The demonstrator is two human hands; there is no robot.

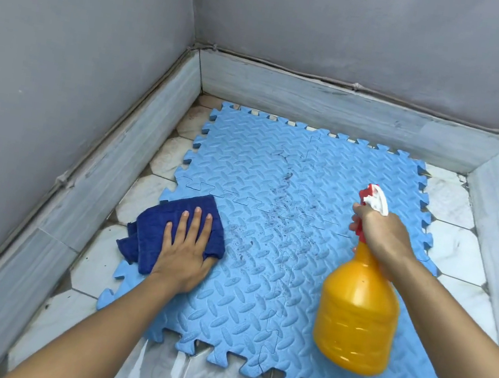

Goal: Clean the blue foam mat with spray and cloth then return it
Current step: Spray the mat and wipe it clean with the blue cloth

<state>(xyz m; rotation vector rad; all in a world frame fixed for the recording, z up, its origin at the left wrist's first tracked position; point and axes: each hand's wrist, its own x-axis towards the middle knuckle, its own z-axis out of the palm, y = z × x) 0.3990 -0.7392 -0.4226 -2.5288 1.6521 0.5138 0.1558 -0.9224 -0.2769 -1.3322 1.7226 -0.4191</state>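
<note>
Blue foam mat point(258, 288) lies flat on the tiled floor point(142, 198) in a corner. It is made of squares that lock like puzzle pieces, with bumpy lines all over. Dark dirty spots run down its middle, between the two hands. The left hand point(185, 254) lies open and flat on a dark blue cloth point(170, 225) at the mat's edge. The right hand point(381, 232) has its grip tight around the neck of an orange spray bottle point(355, 316), held above the mat.

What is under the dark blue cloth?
The cloth, pressed flat by the left hand, lies on the blue foam mat's left edge; whether dirt lies beneath is hidden.
</note>
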